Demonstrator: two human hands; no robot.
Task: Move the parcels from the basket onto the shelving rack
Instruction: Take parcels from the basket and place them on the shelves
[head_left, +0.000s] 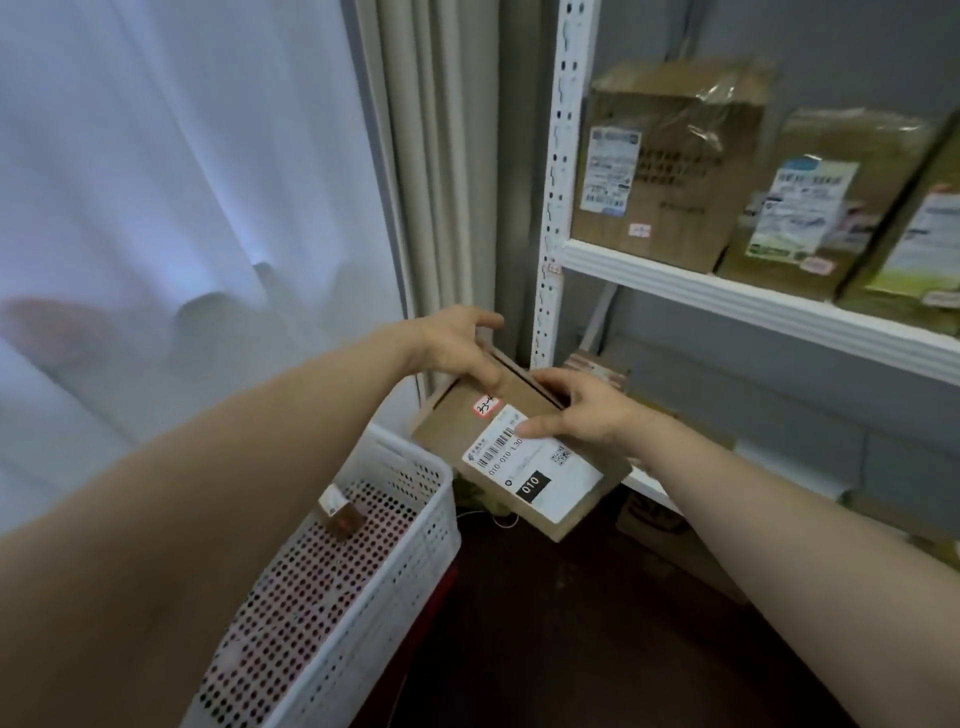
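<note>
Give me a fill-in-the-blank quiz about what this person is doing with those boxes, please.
The left hand and right hand grip a cardboard parcel whose label has a black patch reading ___.
The white basket stands to the ___ of the shelving rack.
A small parcel lies inside the ___.
Missing words: 010; left; basket.

matt cardboard parcel (498, 431), perforated white plastic basket (363, 587)
</note>
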